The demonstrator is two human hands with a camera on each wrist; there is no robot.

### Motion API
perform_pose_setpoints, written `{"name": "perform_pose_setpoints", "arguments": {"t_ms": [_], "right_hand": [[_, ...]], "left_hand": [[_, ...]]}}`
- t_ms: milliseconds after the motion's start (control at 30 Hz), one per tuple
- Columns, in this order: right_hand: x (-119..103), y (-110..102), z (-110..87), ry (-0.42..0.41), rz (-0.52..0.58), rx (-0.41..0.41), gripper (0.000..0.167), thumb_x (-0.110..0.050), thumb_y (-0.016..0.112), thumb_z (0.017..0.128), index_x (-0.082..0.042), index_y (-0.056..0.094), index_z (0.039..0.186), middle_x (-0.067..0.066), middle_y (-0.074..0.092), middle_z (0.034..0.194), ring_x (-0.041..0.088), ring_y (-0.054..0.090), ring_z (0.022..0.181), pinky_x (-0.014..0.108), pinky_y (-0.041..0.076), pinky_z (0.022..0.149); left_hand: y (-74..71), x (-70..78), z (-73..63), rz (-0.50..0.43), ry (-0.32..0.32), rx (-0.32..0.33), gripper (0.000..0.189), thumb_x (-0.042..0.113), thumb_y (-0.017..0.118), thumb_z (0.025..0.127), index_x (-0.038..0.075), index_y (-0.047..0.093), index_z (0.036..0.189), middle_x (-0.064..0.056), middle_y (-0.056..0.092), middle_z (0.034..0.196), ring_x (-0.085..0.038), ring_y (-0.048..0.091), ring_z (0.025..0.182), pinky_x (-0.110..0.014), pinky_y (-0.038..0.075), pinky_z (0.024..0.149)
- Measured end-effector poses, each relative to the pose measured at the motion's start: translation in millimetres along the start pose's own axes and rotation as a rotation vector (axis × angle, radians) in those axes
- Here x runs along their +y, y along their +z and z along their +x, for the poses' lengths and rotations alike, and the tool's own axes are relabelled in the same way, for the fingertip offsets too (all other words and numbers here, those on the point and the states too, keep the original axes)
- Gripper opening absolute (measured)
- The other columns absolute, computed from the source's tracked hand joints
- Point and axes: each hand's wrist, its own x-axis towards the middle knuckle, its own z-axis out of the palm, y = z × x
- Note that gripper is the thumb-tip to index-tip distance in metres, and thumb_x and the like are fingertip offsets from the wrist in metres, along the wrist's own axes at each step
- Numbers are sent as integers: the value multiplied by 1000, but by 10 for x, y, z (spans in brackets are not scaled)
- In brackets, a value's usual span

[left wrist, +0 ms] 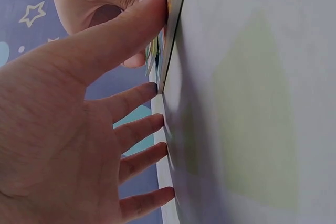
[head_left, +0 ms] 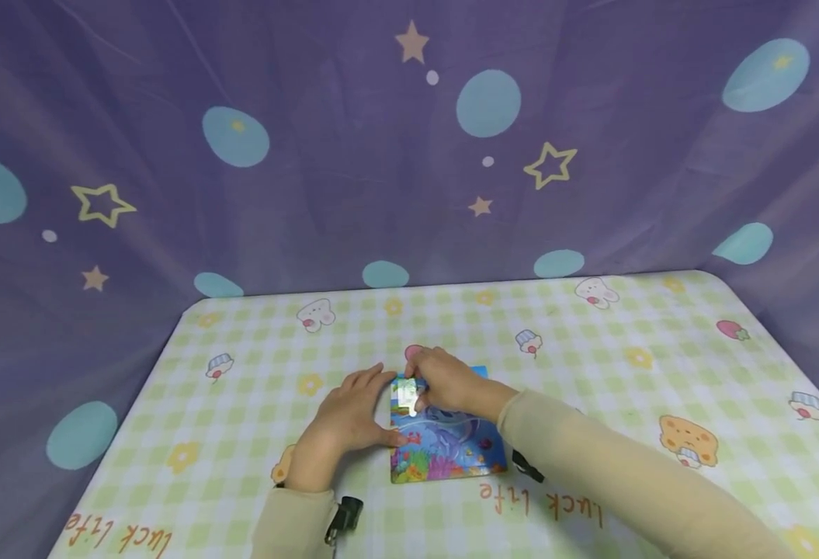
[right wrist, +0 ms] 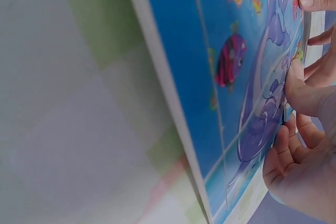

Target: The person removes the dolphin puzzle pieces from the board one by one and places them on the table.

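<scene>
A flat jigsaw puzzle (head_left: 444,450) with a sea picture of purple dolphins, fish and coral lies on the table. Near its upper left corner a shiny puzzle piece (head_left: 406,394) catches the light. My right hand (head_left: 451,379) pinches this piece between thumb and fingers over the board. My left hand (head_left: 346,415) stands at the board's left side, its fingers spread. In the left wrist view, the left thumb (left wrist: 149,11) touches the board's edge and the other fingertips reach the tabletop. The right hand's fingers hide part of the piece.
A green-and-white checked cloth (head_left: 241,435) with printed cakes, rabbits and flowers covers the table. Behind stands a purple curtain (head_left: 353,194) with stars and blue ovals. Black wrist devices (head_left: 345,519) are strapped at both cuffs.
</scene>
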Motion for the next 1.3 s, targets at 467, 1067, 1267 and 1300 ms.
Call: {"name": "perform_pose_setpoints", "arguments": {"t_ms": [467, 1067, 1267, 1300], "right_hand": [[-47, -67, -18, -87, 1, 20, 35, -12, 85, 79, -12, 66, 108, 3, 64, 102, 24, 58, 97, 40, 52, 86], [40, -151, -72, -89, 204, 51, 23, -6, 68, 93, -9, 66, 116, 4, 71, 97, 15, 66, 83, 33, 56, 77], [151, -152, -116, -118, 347, 79, 24, -4, 68, 92, -4, 69, 116, 11, 69, 115, 13, 65, 88, 28, 55, 82], [163, -161, -127, -120, 369, 80, 24, -4, 68, 92, -4, 69, 116, 11, 69, 113, 13, 65, 85, 28, 55, 80]], "left_hand": [[-39, -13, -11, 32, -2, 6, 100, 49, 87, 69, 11, 42, 150, -13, 33, 158, -36, 29, 143, -62, 32, 108], [-43, 12, 10, 43, -28, -7, 88, 46, 81, 79, 16, 42, 152, -10, 32, 159, -33, 29, 145, -60, 28, 112], [-10, -9, -4, 37, -27, -5, 89, 46, 82, 78, 17, 42, 152, -9, 33, 159, -33, 29, 145, -61, 26, 113], [-5, -10, -6, 37, -24, -4, 89, 46, 82, 78, 17, 42, 152, -9, 33, 159, -33, 30, 144, -61, 26, 113]]}}
